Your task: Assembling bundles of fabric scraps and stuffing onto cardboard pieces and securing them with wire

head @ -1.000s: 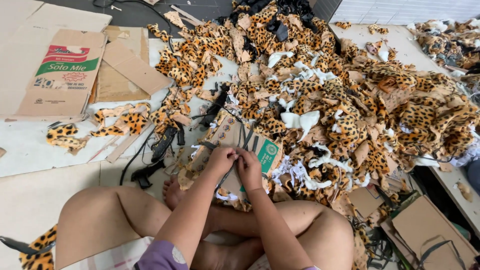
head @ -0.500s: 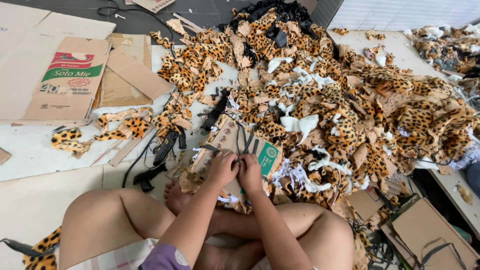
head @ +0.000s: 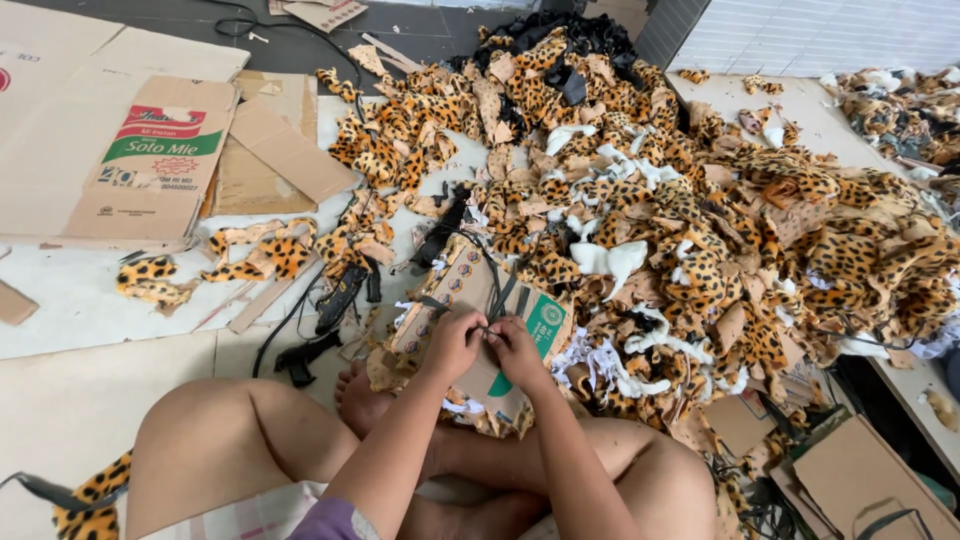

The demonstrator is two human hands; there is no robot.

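Hands meet at the near centre, over my crossed legs. My left hand (head: 455,343) and right hand (head: 517,348) both pinch a thin black strap (head: 497,300) between fingertips, closed tight on it, knuckles almost touching. Strap runs up and away over a flat printed cardboard piece with a green corner (head: 478,305), which lies just beyond my feet. Large heap of leopard-print plush fabric scraps (head: 690,200) spreads far and right. Flattened brown cardboard box (head: 150,165) lies far left. Black tool (head: 343,296) rests left of the cardboard piece.
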